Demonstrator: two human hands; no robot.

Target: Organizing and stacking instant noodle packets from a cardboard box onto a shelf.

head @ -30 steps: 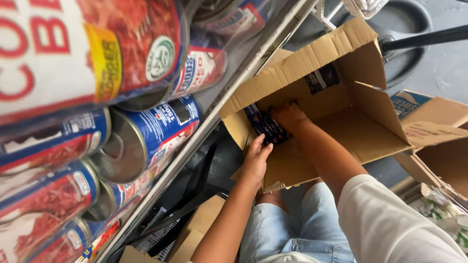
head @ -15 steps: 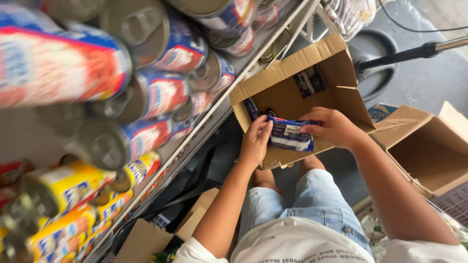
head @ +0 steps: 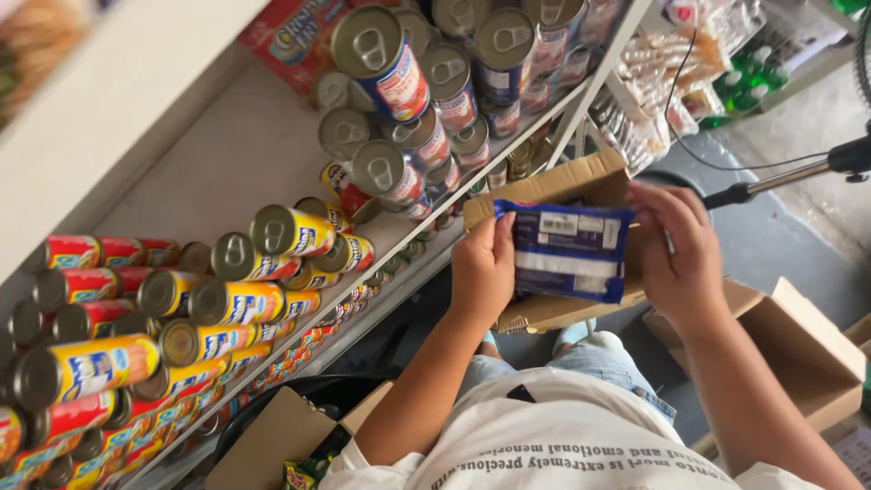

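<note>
Hands are gripping one blue packet [head: 564,251] between them: I am seeing my left hand [head: 483,269] pinching its left edge and my right hand [head: 682,249] its right, long axis running left-right, above the open cardboard box [head: 553,186], shelf of cans [head: 272,172] lying left.

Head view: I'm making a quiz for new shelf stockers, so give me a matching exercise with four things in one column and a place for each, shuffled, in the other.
Things:
1. blue packet
2. yellow cans
3. cardboard box
4. green bottles

Places:
A. on a shelf at the top right
B. held between the left hand and the right hand
C. lying on the shelf at the left
D. right behind the held packet

Pairs: 1-B, 2-C, 3-D, 4-A
</note>
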